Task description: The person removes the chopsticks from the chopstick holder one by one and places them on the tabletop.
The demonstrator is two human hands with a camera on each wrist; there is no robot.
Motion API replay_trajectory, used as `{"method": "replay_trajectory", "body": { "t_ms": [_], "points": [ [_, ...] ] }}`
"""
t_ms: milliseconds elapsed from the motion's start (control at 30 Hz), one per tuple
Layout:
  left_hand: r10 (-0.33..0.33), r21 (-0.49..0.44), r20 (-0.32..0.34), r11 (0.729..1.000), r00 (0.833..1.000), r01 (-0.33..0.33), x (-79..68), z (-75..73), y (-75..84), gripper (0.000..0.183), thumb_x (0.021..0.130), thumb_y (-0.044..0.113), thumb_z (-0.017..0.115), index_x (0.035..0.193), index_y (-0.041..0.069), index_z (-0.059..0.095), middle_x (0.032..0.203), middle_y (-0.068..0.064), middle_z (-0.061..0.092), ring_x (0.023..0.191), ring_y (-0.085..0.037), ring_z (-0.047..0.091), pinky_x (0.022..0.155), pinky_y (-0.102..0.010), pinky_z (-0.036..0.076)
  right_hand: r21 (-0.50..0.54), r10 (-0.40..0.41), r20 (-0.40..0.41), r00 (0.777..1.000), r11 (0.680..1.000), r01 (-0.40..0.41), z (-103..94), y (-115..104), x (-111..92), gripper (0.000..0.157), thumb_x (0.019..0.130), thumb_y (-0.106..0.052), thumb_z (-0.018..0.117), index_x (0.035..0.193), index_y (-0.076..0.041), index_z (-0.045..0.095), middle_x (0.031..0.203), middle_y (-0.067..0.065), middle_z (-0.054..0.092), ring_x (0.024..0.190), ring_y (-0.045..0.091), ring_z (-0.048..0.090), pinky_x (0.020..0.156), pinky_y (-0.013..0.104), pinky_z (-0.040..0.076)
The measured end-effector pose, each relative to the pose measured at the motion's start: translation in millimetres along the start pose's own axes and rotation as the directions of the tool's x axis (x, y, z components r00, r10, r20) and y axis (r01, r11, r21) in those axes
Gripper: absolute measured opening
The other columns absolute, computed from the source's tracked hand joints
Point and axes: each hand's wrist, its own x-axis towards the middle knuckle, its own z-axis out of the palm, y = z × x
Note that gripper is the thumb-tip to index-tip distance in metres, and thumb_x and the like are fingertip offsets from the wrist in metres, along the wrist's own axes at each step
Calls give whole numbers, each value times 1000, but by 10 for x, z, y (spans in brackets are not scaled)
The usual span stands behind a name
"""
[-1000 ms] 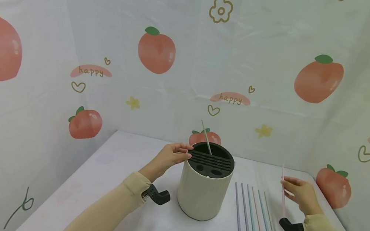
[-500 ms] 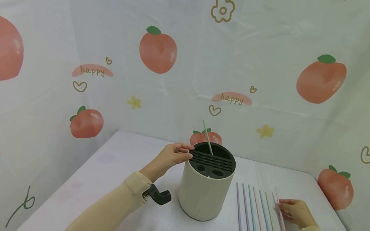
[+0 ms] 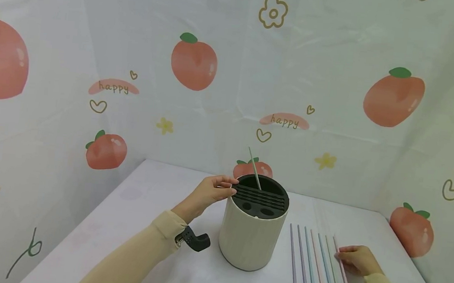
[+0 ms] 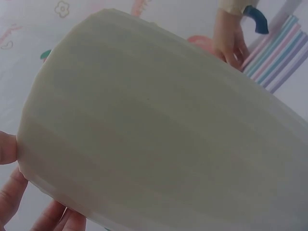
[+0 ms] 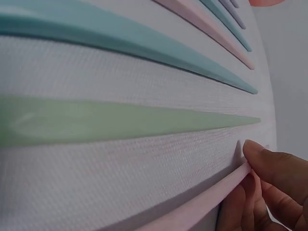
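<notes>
My left hand (image 3: 205,194) holds the left rim of a cream utensil holder (image 3: 248,241), which stands upright with a black slotted top (image 3: 260,199). One light green chopstick (image 3: 255,168) leans inside its large rear opening. At the right, my right hand (image 3: 359,260) pinches a pink chopstick (image 5: 207,199) between thumb and fingers, low over the table. That chopstick lies alongside a green chopstick (image 5: 120,121), with a small gap between them. In the left wrist view the holder (image 4: 154,120) fills most of the picture, my left thumb and fingers touching its edge.
Left of the green chopstick, several more lie side by side: a blue chopstick (image 3: 327,267), a pink chopstick (image 3: 318,269) and purple ones (image 3: 294,266) closest to the holder. Fruit-printed white cloth (image 3: 220,127) hangs behind the white table (image 3: 130,205).
My right hand has come down and to the left with the pink chopstick, from raised and upright to low beside the row. The left hand stays on the holder.
</notes>
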Motion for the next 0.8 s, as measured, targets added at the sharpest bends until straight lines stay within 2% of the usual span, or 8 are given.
{"method": "replay_trajectory", "body": {
  "t_ms": [233, 667, 800],
  "points": [
    [-2, 4, 6, 1000, 1000, 2, -21, 3, 24, 33, 90, 12, 66, 122, 7, 64, 129, -15, 52, 121, -25, 51, 102, -37, 48, -64, 12, -31, 999, 998, -14, 49, -28, 1, 12, 83, 2, 68, 88, 12, 62, 69, -2, 61, 63, 9, 58, 58, 23, 55],
    [2, 8, 8, 1000, 1000, -3, -20, -3, 22, 32, 90, 12, 66, 122, 6, 64, 126, -14, 54, 119, -24, 51, 101, -37, 49, -54, 38, -50, 998, 998, -41, 59, -18, 30, 9, 82, 3, 70, 84, 8, 63, 69, -2, 60, 62, 9, 57, 58, 24, 56],
    [-3, 11, 5, 1000, 1000, 3, -16, -3, 15, 32, 90, 13, 66, 121, 7, 65, 127, -14, 53, 120, -25, 51, 101, -36, 49, -38, 54, -32, 998, 998, -55, 29, 4, 55, 12, 82, 0, 73, 85, 8, 64, 70, -2, 63, 63, 9, 59, 59, 24, 56]
  ]
}}
